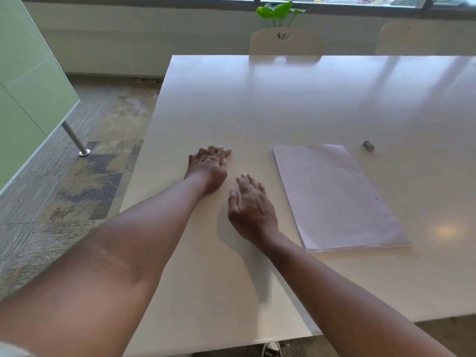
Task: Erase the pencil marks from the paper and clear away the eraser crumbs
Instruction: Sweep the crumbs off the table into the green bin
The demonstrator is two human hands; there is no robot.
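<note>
Paper (334, 197) lies right of centre, eraser (368, 146) beyond it, both untouched.
Left hand (208, 168) curled, perhaps gathering crumbs; right hand (251, 207) flat, fingers spread, empty.

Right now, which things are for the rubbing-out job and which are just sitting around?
For the job:
paper, lying on the table
eraser, beyond the paper's far corner
left hand and right hand, both beside the paper, holding nothing

Just there:
two chairs
plant
shoe
</note>
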